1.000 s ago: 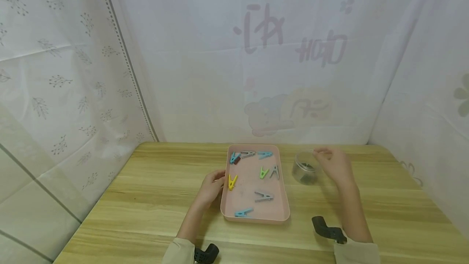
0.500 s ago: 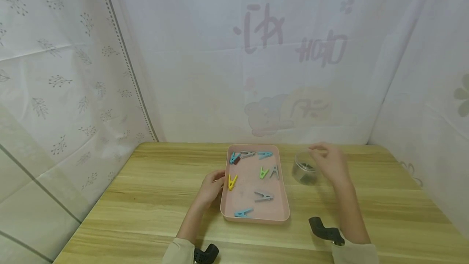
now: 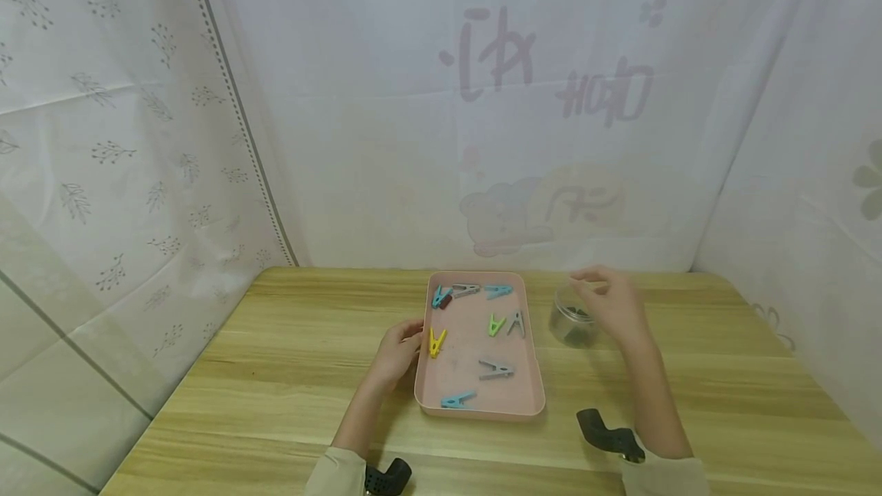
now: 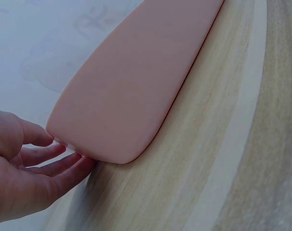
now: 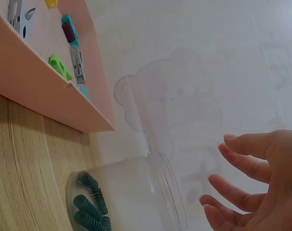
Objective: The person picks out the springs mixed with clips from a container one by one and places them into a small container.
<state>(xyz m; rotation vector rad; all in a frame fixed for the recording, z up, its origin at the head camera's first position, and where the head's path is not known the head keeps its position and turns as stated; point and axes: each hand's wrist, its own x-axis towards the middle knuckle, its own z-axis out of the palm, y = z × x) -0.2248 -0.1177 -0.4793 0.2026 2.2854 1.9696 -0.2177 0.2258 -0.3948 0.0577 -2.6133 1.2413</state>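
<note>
My left hand [image 3: 396, 354] rests against the left wall of a pink rectangular tray [image 3: 465, 373]. In the left wrist view its fingertips and thumb touch the tray's side near the corner, fairly straight. Several clothespins lie in the tray, among them a yellow clothespin [image 3: 437, 342], a green clothespin [image 3: 495, 324] and a grey clothespin [image 3: 496, 369]. My right hand [image 3: 615, 308] hovers by the mouth of a clear jar [image 3: 572, 331], thumb and fingers apart with nothing between them. Small dark green ribbed cylinders [image 5: 87, 208] lie at the jar's bottom.
One maroon ribbed cylinder [image 3: 445, 301] lies beside a blue clothespin [image 3: 439, 295] in the tray's far left corner. The jar stands just right of the tray on a wooden table [image 3: 276, 373]. A white printed curtain [image 3: 386, 136] hangs behind the table.
My right hand has shifted left across the jar's mouth from its right rim. The left hand, the tray and the clothespins stay as they were.
</note>
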